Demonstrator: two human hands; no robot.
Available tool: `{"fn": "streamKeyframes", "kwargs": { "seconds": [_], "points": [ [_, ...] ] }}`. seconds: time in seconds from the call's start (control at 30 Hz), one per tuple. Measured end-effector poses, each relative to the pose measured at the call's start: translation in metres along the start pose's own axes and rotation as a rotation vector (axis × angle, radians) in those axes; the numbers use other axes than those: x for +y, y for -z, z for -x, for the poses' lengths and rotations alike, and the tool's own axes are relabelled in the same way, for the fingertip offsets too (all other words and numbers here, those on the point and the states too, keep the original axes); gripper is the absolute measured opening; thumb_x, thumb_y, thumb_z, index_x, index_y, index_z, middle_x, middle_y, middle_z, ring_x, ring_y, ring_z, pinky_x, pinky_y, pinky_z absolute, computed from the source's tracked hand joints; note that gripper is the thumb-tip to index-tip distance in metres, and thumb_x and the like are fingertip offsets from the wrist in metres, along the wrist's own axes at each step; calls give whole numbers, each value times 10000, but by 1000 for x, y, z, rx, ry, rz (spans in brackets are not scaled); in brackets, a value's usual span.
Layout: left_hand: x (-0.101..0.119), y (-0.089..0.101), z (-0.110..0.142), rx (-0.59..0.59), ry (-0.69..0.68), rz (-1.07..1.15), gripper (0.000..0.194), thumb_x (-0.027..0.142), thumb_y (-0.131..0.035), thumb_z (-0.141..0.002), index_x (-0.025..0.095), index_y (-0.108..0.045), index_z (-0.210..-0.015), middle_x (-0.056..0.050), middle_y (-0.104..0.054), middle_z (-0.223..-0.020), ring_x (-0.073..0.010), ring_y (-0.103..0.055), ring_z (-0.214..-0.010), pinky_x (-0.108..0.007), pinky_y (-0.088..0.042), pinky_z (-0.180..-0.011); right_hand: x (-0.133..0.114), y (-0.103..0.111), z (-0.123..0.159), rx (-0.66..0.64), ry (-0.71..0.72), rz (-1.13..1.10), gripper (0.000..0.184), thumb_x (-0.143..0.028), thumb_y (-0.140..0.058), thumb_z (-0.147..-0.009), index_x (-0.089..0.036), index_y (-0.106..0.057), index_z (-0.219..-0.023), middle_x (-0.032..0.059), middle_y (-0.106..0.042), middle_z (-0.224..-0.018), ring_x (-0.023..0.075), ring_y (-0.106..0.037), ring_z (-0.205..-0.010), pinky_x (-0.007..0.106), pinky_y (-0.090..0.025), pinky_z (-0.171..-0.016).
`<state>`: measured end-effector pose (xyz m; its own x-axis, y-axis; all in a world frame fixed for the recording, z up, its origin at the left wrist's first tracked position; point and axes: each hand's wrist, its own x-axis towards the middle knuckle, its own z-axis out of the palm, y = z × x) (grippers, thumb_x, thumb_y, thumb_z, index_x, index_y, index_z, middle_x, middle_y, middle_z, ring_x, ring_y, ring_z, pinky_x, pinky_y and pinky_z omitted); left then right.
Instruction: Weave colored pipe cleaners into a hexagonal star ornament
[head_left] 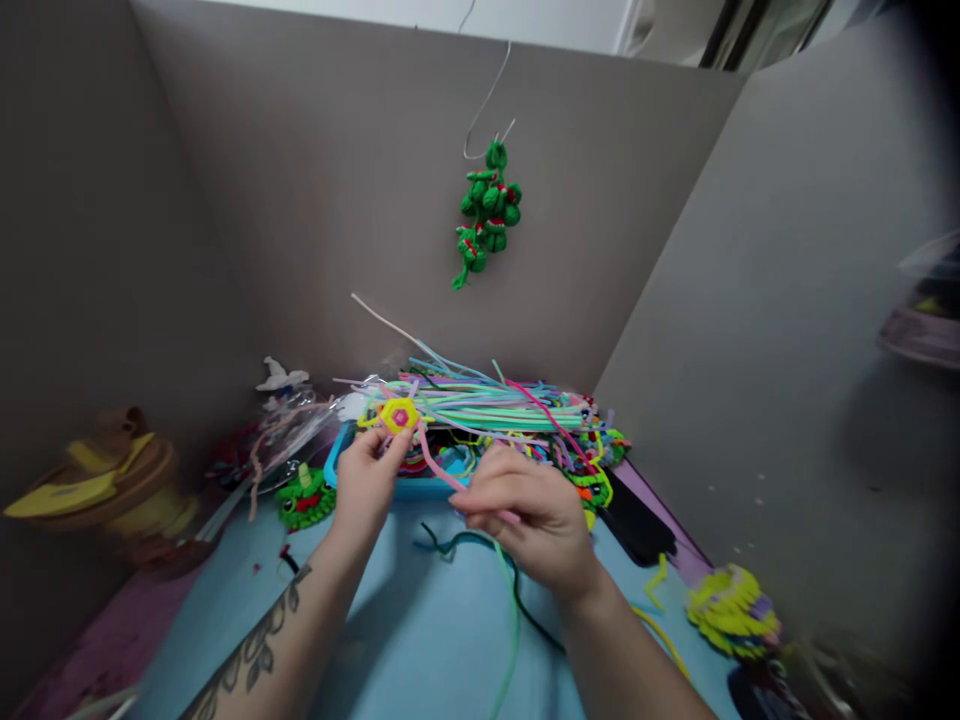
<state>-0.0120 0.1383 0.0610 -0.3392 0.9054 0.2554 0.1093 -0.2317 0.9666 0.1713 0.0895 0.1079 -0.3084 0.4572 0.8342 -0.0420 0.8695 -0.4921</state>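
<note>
Between the thumb and fingers of my left hand [369, 478] is a small yellow pipe-cleaner flower [398, 415] with a pink centre, held up at the front of a blue tray. My right hand [529, 515] is closed on a pink pipe cleaner [436, 462] that runs from the flower across to its fingertips. Other stems stick out around the flower. Below the right hand, a mint green pipe cleaner [514, 625] and a dark green pipe cleaner [534, 622] trail over the light blue mat.
Many coloured pipe cleaners [495, 410] lie across the blue tray [424, 489]. A green fuzzy figure [304, 498] sits left, a black flat object [637, 520] and yellow fuzzy piece [731, 610] right. Green knitted ornaments [487, 215] hang on the grey back panel [337, 180].
</note>
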Motion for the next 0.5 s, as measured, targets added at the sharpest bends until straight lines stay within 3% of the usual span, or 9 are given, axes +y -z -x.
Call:
{"fn": "streamKeyframes", "kwargs": {
  "seconds": [0.17,0.3,0.5],
  "points": [
    [-1,-6,2,-117,63,138,281,404,-730,-690,140,-723,-784,-34,-700,-751,-169,-606,-725,-256,-455,-690,19,-5,3,-21,-146,286,481,-113,-632,-796,-267,-544,-1243,40,-653,-1025,171,-599,-921,333,-503,-823],
    [6,-13,11,-216,147,230,273,407,-741,-680,137,-720,-705,-56,-702,-746,-189,-613,-746,-271,-463,-694,40,-10,6,82,-274,519,341,-113,-610,-788,-225,-616,-1109,67,-639,-1003,215,-574,-965,383,-484,-861],
    [16,-21,24,-315,105,194,235,384,-743,-669,151,-709,-682,-35,-704,-737,-194,-619,-769,-286,-467,-747,53,-12,9,182,-281,559,100,-176,-624,-807,-209,-668,-890,47,-637,-878,204,-578,-868,354,-472,-793]
  ]
}}
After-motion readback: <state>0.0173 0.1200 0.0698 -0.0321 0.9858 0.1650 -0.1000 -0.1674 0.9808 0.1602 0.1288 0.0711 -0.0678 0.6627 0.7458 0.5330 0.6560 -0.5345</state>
